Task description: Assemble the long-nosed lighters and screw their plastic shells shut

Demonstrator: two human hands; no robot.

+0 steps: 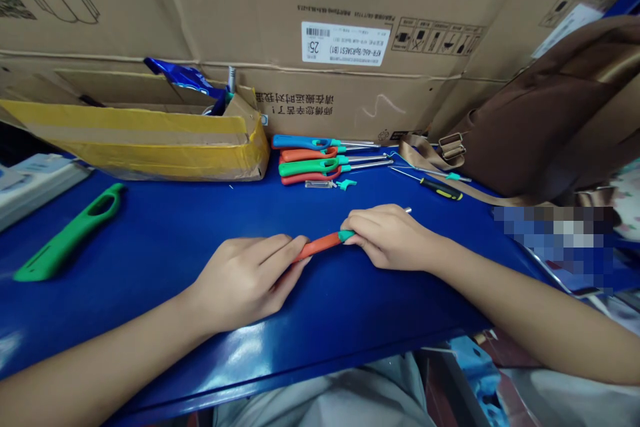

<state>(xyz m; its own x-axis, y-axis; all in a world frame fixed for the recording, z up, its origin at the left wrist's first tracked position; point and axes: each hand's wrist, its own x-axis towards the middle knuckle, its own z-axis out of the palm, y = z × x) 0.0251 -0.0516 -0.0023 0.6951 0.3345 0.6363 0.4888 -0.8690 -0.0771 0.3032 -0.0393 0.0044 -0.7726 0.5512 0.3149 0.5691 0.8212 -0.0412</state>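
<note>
Both my hands grip one orange lighter [321, 245], a long-nosed kind with a teal collar, held just above the blue table. My left hand [250, 278] is closed round its orange handle. My right hand [393, 237] is closed over the teal collar and the metal tube, whose tip shows past the knuckles. Most of the handle is hidden by my left fingers. Beyond my hands lies a stack of similar lighters [307, 165] in blue, orange, green and red. A small clear piece [319, 184] and a teal trigger piece [346, 185] lie in front of them.
A green lighter handle shell [75, 233] lies at the left on the blue table [200, 213]. Behind it stands an open carton [185, 153] with yellow tape. A black and yellow screwdriver [441, 189] lies near a brown bag [545, 113] at the right. Large cardboard [215, 7] walls the back.
</note>
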